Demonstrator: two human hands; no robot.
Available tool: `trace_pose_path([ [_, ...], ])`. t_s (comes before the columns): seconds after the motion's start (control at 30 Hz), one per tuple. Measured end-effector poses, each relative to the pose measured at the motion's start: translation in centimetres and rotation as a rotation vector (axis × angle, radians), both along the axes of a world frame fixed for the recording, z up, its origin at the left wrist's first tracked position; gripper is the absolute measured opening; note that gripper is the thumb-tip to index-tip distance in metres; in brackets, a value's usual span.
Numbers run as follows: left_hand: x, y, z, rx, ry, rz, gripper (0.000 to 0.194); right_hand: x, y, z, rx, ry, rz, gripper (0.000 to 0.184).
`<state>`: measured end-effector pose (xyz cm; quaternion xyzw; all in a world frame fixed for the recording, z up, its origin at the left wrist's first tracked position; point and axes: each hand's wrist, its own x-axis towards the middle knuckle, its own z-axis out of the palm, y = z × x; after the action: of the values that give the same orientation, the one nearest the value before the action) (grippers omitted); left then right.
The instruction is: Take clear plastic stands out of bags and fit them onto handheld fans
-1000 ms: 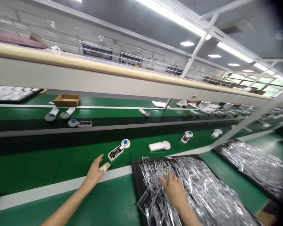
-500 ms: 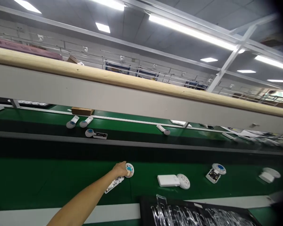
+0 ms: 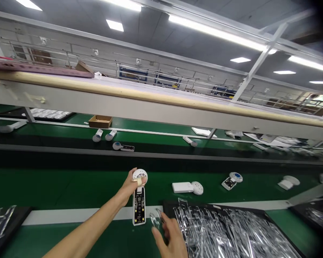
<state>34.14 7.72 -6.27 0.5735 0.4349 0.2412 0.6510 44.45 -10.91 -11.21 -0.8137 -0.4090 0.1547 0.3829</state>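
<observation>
My left hand [image 3: 130, 182] is closed around the round slotted head of a white device [image 3: 140, 174]. The device's open body hangs toward me and shows a black circuit board [image 3: 139, 208]. A pale wrap covers part of my thumb. To the right, my right hand [image 3: 172, 234] has thumb and fingers closed on a clear plastic piece [image 3: 155, 219], just beside the circuit board and apart from it. Below and right of that hand lies a black tray [image 3: 168, 208] heaped with clear plastic pieces [image 3: 218, 229].
Similar devices lie on the green belt: a closed white one [image 3: 183, 187] and one with its board showing [image 3: 228, 183]. Another black tray [image 3: 18, 222] stands at the lower left. Behind the belt, a long shelf [image 3: 150, 102] crosses over more devices and a cardboard box [image 3: 100, 121].
My left hand has lifted the device off the belt and drawn it nearer, turning its board toward me. My right hand has come into view with a clear plastic piece.
</observation>
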Motion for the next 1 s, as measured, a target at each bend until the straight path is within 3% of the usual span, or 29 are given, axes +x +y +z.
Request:
trace_pose_path([
  [0.1,-3.0,-3.3,1.9,-0.145,-0.172,0.05,0.065,-4.1,2.5,1.8,0.047,-0.138,0.092,0.056],
  [0.23,-5.5,-6.5,3.2,-0.187,-0.229,0.132,0.058,-7.6,2.9,3.1,0.043,-0.303,0.152,0.048],
  [0.37,-7.3,-7.5,4.1,-0.15,-0.186,0.236,0.059,-9.7,1.9,2.9,0.001,-0.391,0.16,0.049],
  [0.47,-8.5,-7.9,4.8,-0.153,-0.237,0.283,0.057,-10.5,1.1,2.5,-0.081,-0.282,0.25,0.055],
  [0.57,-9.2,-8.6,4.7,-0.183,-0.333,0.298,0.057,-10.6,0.7,2.7,-0.069,-0.22,0.303,0.057],
  [0.67,-9.5,-9.6,3.5,-0.314,-0.514,0.213,0.054,-10.2,0.6,3.6,-0.014,-0.301,0.309,0.055],
  [0.77,-9.7,-10.5,2.1,-0.406,-0.476,0.198,0.051,-10.0,0.7,4.5,-0.031,-0.359,0.359,0.048],
  [0.87,-10.0,-11.4,1.9,-0.301,-0.346,0.315,0.055,-10.2,1.2,5.2,0.014,-0.125,0.361,0.043],
  [1.0,-10.3,-12.3,2.7,-0.149,-0.297,0.444,0.061,-10.6,2.3,5.1,0.145,0.231,0.046,0.047],
])
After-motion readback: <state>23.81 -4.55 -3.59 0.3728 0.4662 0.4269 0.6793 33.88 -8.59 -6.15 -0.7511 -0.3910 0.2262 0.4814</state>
